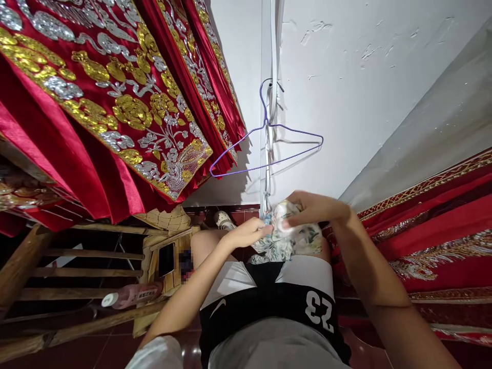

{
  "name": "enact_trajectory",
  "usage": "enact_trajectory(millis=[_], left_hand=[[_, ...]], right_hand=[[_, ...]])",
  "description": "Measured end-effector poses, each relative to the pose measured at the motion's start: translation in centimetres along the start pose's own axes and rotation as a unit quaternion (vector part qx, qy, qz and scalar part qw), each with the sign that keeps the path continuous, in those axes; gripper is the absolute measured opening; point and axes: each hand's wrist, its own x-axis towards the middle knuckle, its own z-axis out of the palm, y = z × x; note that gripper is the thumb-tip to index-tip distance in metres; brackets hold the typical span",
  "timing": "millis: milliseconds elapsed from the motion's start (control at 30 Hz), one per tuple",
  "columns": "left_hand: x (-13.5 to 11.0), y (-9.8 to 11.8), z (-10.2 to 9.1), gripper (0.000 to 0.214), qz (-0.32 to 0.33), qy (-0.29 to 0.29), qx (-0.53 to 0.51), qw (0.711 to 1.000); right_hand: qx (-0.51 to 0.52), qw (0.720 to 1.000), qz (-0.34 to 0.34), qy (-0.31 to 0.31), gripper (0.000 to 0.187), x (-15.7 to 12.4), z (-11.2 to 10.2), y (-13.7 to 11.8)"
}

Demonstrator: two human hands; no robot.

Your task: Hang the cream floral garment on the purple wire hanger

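A crumpled piece of patterned cloth (282, 246), white with green, blue and yellow marks, lies bunched over my lap. My left hand (249, 231) pinches its left side between thumb and fingers. On the other side my right hand (312, 209) grips the top of the bundle, its fingertips partly blurred and hidden by folds. What kind of garment or cloth it is cannot be made out. Above both hands a purple wire hanger (265, 170) hangs bare from a hook on the wall.
Red embroidered garments (134, 110) hang at upper left, and more red cloth (442, 246) hangs at right. A bamboo chair (49, 294) stands at left with a pink bottle (132, 295) on it. White cables (273, 61) run down the wall. A white shoe (224, 220) shows below.
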Motion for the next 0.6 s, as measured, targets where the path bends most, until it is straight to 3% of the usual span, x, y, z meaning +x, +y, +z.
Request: enact_trajectory(millis=[67,133,200,233,300,433,533,600], left_hand=[[-0.9,-1.2,-0.2,0.080,-0.052,-0.053,0.150,0.986],[-2.2,-2.3,-1.3,0.070,-0.111,-0.068,0.263,0.956],[-3.5,-3.0,-3.0,0.057,-0.156,-0.056,0.316,0.934],[-4.0,-3.2,-3.9,0.052,-0.165,-0.043,0.329,0.929],[-4.6,-3.2,-5.7,0.048,-0.159,0.005,0.347,0.924],[-4.9,-1.5,-8.8,0.052,-0.095,0.120,0.337,0.929],[-5.1,0.4,-10.3,0.048,-0.022,0.198,0.253,0.947],[-5.2,1.6,-10.9,0.041,0.023,0.250,0.200,0.947]], right_hand=[[-0.102,0.990,0.024,0.100,0.020,-0.8,-1.4,-0.7],[-0.178,0.949,0.035,0.259,0.020,-0.9,-3.0,-0.3],[-0.209,0.895,-0.004,0.393,0.044,0.1,-4.5,1.0],[-0.212,0.877,-0.035,0.430,0.056,0.9,-5.2,2.0],[-0.199,0.866,-0.081,0.452,0.064,2.8,-6.4,3.9],[-0.171,0.848,-0.083,0.494,0.024,5.4,-7.9,6.1],[-0.171,0.816,-0.087,0.545,0.029,5.1,-8.5,5.7],[-0.168,0.812,-0.083,0.552,0.033,4.2,-8.7,5.1]])
